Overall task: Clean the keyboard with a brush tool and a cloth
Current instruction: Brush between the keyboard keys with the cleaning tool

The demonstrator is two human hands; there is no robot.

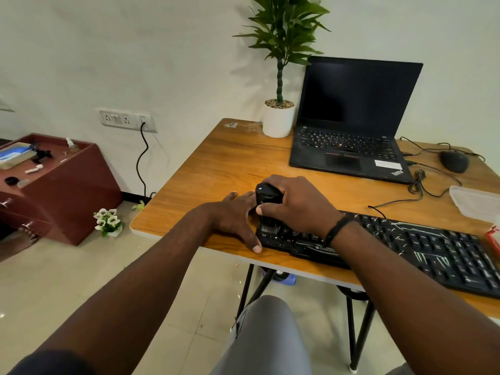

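A black keyboard (422,247) with white marks on its keys lies along the front edge of the wooden table (216,163). My right hand (295,205) grips a black brush tool (266,197), and its bristles press down on the keys at the keyboard's left end. My left hand (235,215) lies flat on the table against the keyboard's left edge, thumb at its front corner. I see no cloth.
An open black laptop (349,136) stands behind the keyboard, with a potted plant (278,117) to its left. A black mouse (454,161) and loose cables lie at the right. A clear plastic container (476,203) sits at the right edge. A red cabinet (59,185) stands on the floor at left.
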